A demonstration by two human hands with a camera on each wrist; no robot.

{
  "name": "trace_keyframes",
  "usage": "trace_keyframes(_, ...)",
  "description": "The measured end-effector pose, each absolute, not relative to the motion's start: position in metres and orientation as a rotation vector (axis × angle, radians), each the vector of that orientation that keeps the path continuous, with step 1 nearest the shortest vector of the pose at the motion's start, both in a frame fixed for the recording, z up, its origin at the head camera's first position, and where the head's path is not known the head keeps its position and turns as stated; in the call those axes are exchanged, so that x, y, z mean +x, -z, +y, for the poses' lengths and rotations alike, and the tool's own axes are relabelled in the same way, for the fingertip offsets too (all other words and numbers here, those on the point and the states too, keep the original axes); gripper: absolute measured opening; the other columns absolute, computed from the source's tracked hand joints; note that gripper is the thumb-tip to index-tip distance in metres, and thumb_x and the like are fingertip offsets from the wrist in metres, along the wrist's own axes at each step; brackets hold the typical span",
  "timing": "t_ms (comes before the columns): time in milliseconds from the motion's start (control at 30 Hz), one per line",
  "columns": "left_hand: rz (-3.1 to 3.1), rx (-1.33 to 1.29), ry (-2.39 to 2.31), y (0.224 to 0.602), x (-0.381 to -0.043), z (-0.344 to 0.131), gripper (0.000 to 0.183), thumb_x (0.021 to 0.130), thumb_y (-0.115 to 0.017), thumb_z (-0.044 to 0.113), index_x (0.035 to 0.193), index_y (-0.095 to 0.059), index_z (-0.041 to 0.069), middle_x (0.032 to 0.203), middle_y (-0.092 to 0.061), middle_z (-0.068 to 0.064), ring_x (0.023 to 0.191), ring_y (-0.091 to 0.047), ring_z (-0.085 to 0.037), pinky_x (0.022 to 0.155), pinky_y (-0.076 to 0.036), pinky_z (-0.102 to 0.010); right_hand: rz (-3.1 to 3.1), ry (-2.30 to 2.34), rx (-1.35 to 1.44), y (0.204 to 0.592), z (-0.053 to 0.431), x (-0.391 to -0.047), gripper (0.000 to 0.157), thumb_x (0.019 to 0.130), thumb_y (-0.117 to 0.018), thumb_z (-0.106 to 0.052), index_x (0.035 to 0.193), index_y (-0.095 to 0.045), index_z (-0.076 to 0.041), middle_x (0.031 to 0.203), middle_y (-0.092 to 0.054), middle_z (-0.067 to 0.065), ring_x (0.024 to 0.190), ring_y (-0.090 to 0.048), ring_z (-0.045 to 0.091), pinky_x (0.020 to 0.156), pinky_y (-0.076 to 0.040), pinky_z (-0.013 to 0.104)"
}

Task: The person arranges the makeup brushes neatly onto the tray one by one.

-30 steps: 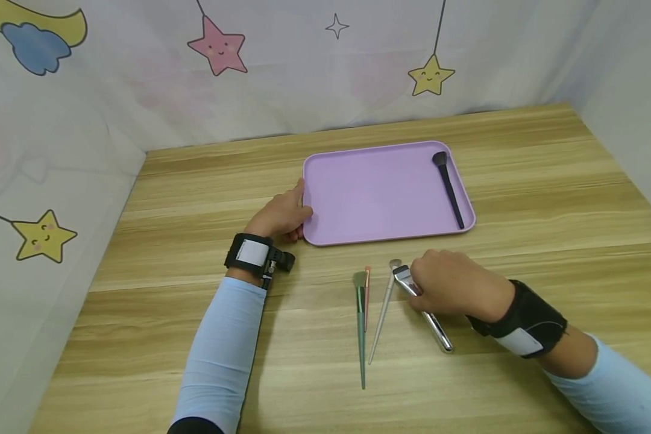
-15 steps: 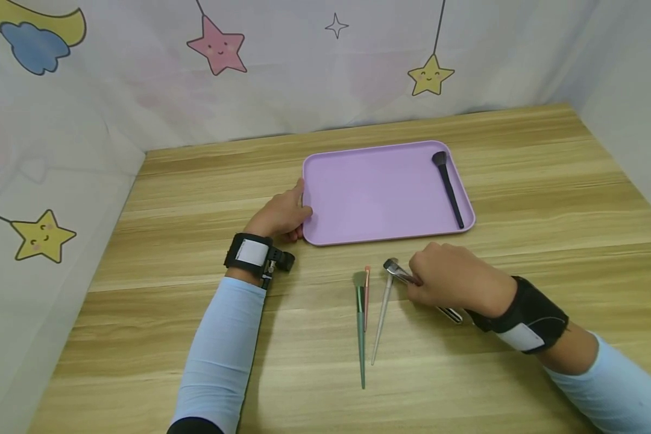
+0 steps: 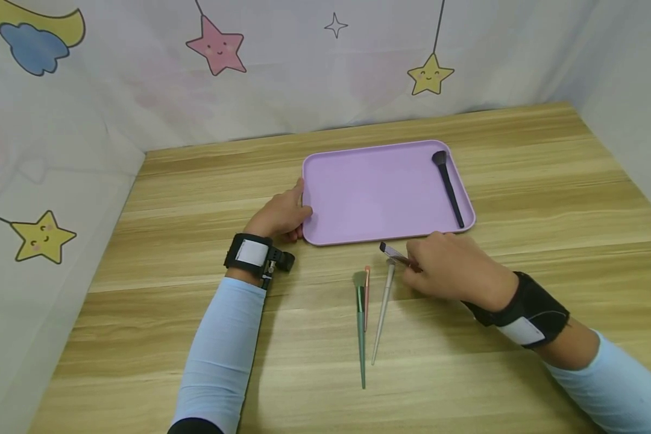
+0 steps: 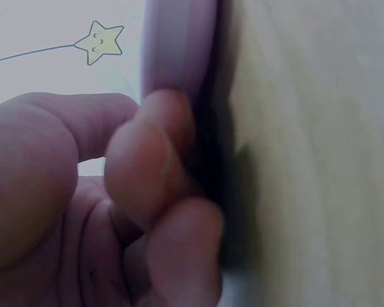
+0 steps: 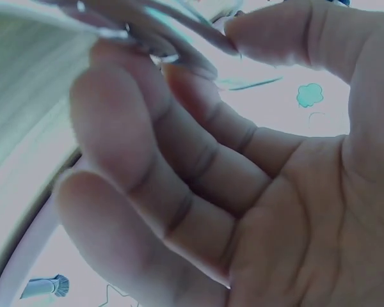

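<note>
While the pale brush (image 3: 382, 313) lies at eight o'clock from the right hand (image 3: 458, 268), that hand's thumb and fingertips pinch the silver brush (image 3: 397, 254), bristle end toward ten. Just beyond, around eleven, lies the purple tray (image 3: 371, 196), its nine-o'clock edge gripped by the left hand (image 3: 279, 214). Nearer the right hand, the tray's black brush (image 3: 451, 191) runs five-to-eleven, not parallel to the pinched one.

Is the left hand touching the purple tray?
Touching. The left wrist view shows a fingertip of the left hand against the edge of the purple tray, with no gap between them.
</note>
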State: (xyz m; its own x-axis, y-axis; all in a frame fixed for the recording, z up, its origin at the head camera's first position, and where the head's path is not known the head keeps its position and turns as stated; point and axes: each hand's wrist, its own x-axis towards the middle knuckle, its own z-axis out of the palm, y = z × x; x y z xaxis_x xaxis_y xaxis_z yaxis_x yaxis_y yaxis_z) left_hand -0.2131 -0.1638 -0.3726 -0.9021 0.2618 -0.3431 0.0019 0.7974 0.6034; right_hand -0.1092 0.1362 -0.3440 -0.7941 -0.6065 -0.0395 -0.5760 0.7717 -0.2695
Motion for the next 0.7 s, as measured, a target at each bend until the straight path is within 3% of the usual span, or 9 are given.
trace_keyframes(267,2.574,0.196,-0.863,0.3714,-0.2123,-0.1635,0.074,0.092,-0.043,0.022,0.149,0.002,0.013,0.058,-0.06,-0.011,0.047,-0.057,-0.022,0.041,-0.048,-0.027,2.936,0.414,-0.935,0.3447,0.137,-0.1134,0.012,0.074,-0.06,-0.023,0.075,-0.058,-0.011,0.052,-0.046,-0.006,0.043,-0.039,0.009,0.033,-0.03,0.026)
trace_keyframes(700,2.573,0.207,-0.877,0.3722,-0.2129,-0.1636,0.074,0.091,-0.043,0.021,0.149,0.002,0.011,0.057,-0.06,-0.011,0.047,-0.057,-0.023,0.04,-0.047,-0.027,2.994,0.492,-0.878,0.3454,0.1388,-0.1183,0.013,0.076,-0.062,-0.026,0.079,-0.057,-0.015,0.057,-0.049,-0.006,0.047,-0.042,0.011,0.033,-0.033,0.028)
